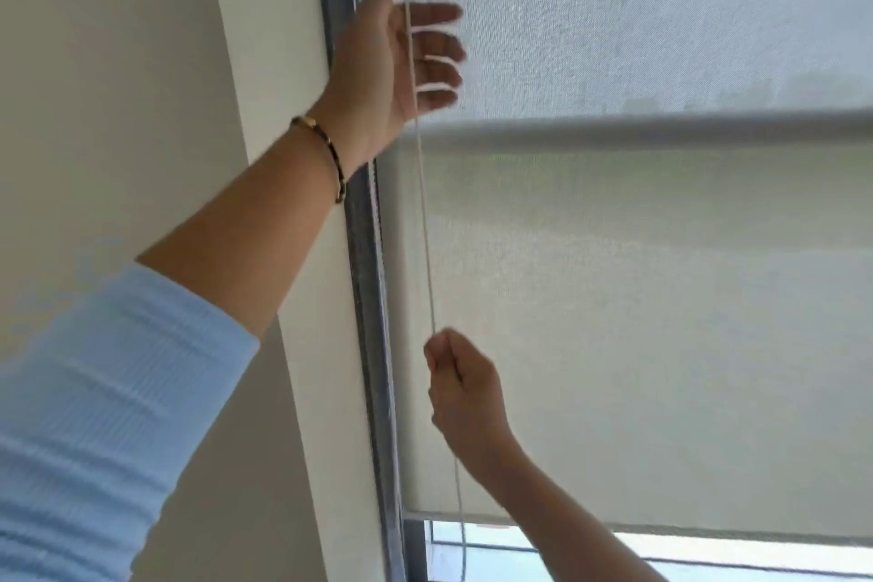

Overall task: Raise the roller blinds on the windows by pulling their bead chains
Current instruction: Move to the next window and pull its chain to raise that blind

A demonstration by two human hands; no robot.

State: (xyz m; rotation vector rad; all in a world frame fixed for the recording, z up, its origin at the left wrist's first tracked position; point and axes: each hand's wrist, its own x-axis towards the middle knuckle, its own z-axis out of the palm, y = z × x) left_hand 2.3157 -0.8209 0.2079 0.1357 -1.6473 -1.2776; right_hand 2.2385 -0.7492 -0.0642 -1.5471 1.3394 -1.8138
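A pale roller blind [661,321] covers the window, and its bottom rail [708,532] hangs just above a strip of bare glass [491,558]. Higher up, a blurred grey bar [661,128] crosses the fabric. The thin bead chain [427,250] hangs down the blind's left side. My left hand [401,61] is raised high with fingers spread, and the chain runs across its palm. My right hand [465,388] is lower down, closed in a fist around the chain. I cannot see the top of the blind.
A dark grey window frame [368,298] runs down just left of the chain. A cream wall [118,109] fills the left side. My left forearm carries a dark bracelet [330,156] and a light blue sleeve [94,416].
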